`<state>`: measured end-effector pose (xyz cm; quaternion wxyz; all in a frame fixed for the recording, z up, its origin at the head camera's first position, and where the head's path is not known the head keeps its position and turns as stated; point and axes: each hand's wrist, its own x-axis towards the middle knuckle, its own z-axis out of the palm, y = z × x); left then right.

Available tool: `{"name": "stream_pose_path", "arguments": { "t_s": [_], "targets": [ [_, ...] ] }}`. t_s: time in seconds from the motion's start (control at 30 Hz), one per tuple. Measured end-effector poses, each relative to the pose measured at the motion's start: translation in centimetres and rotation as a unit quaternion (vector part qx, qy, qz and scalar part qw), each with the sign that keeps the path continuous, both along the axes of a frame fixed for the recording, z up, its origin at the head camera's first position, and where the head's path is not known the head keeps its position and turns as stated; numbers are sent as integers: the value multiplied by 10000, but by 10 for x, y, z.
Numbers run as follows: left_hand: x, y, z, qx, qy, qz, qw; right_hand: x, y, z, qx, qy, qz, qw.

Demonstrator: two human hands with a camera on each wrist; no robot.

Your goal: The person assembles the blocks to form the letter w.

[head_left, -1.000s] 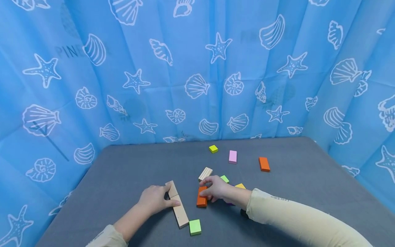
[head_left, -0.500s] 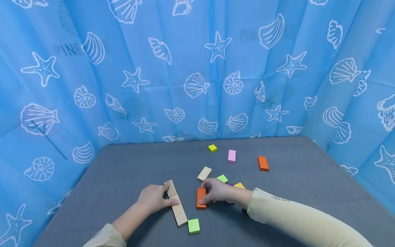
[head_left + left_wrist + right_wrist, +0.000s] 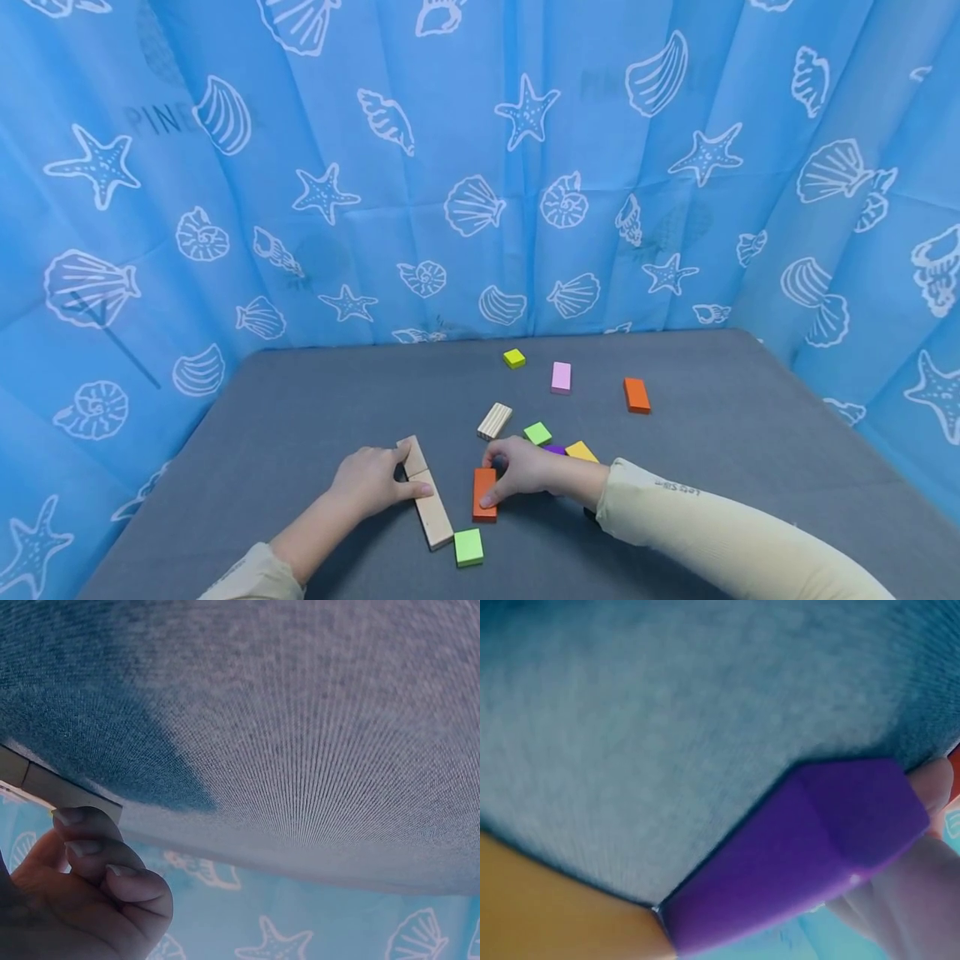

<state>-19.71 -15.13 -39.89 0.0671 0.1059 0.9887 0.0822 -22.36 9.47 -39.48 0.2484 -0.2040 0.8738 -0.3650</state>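
Observation:
Two plain wooden blocks (image 3: 432, 508) lie end to end in a slanting row on the grey cloth. My left hand (image 3: 367, 482) holds them from the left, thumb on the nearer block and forefinger at the farther one. Its other fingers curl beside the wood in the left wrist view. To the right, my right hand (image 3: 519, 467) grips an orange block (image 3: 484, 500), thumb on its top and forefinger by its far end. A light green block (image 3: 468, 547) sits at the near end of the wooden row. A purple block (image 3: 802, 851) is beside my right hand in the right wrist view.
A ribbed wooden block (image 3: 495, 421), a second green block (image 3: 537, 433) and a yellow block (image 3: 581, 451) lie beyond my right hand. Farther back are lime (image 3: 513, 358), pink (image 3: 561, 377) and orange (image 3: 637, 396) blocks. A blue shell-patterned curtain (image 3: 420, 167) hangs behind the table.
My right hand has drawn the orange block a little nearer along the table. The left hand stays on the wooden blocks. More of the purple block now shows past the right hand.

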Motion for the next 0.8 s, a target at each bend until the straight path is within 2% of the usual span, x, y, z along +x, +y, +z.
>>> {"name": "stream_pose_path", "arguments": {
  "t_s": [0.4, 0.8],
  "targets": [
    [0, 0, -1, 12, 47, 28, 10000, 3, 3, 4, 207, -13, 175, 9996],
    [-2, 0, -1, -140, 26, 20, 9999, 3, 1, 2, 359, 21, 117, 9993]
  ]
}}
